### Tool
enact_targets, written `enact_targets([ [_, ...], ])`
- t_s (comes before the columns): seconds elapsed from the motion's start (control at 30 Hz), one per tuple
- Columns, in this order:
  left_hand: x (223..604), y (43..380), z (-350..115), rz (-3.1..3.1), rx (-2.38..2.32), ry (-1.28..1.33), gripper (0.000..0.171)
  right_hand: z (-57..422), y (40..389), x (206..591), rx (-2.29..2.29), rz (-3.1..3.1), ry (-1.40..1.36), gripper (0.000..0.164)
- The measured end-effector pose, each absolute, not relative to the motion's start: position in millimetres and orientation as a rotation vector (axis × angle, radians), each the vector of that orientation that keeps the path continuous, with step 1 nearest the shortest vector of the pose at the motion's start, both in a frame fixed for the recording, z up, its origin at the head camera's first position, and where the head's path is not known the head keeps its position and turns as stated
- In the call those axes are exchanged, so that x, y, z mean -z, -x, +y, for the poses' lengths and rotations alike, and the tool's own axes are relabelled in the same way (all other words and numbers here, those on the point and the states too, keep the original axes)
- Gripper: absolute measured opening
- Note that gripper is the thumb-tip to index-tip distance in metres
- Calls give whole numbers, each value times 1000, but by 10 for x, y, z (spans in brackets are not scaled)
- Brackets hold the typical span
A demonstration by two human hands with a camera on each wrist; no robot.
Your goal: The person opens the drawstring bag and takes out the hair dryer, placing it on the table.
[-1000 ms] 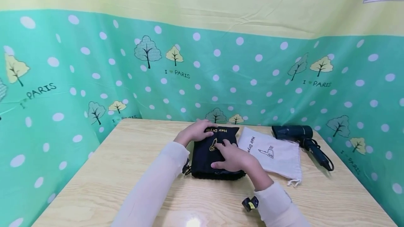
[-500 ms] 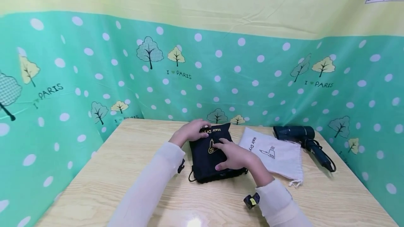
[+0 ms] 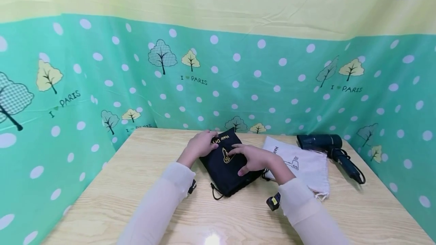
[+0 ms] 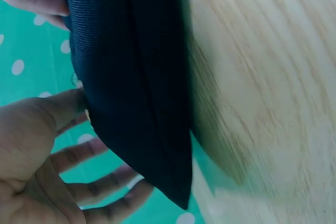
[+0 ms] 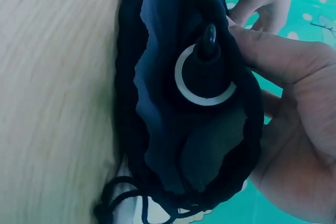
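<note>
A black drawstring bag [image 3: 228,177] with gold "Hair Dryer" lettering lies on the table, turned at an angle. My left hand [image 3: 201,143] touches its far left side. In the left wrist view, the left fingers [image 4: 84,187] are spread, with their tips along the bag's edge. Across the bag's top, near its mouth, rests my right hand [image 3: 255,157] with loosely bent fingers. The right wrist view looks into the bag's gaping mouth [image 5: 249,145]. Inside sits a dark object [image 5: 207,74] with a pale ring and a small loop at its end.
Right of the black bag lies a white drawstring bag [image 3: 313,165], also printed with a dryer picture. A dark hair dryer [image 3: 320,141] with its cord beside the handle lies at the back right. A green and yellow curtain [image 3: 218,71] stands behind the wooden table [image 3: 129,184].
The black bag has turned counterclockwise: its far end swings left and its mouth swings right, toward the white bag. My left hand moves a little left with it; my right hand stays on top.
</note>
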State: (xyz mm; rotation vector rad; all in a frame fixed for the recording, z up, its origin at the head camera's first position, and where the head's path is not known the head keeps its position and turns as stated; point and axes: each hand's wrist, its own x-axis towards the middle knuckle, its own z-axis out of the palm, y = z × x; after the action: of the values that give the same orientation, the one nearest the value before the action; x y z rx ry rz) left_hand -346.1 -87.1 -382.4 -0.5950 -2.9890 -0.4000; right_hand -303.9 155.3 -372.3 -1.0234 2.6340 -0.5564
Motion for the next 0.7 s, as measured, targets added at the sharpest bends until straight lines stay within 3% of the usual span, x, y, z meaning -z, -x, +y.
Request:
enact_targets([
  [0.2,3825,3374,-846,-3015,405,478,41,1579,2995,3684,548,2625,1004,71],
  [0.7,3822,3359,-839,-2984,428,448,40,1946,2562,3707,415,3006,1133,48],
])
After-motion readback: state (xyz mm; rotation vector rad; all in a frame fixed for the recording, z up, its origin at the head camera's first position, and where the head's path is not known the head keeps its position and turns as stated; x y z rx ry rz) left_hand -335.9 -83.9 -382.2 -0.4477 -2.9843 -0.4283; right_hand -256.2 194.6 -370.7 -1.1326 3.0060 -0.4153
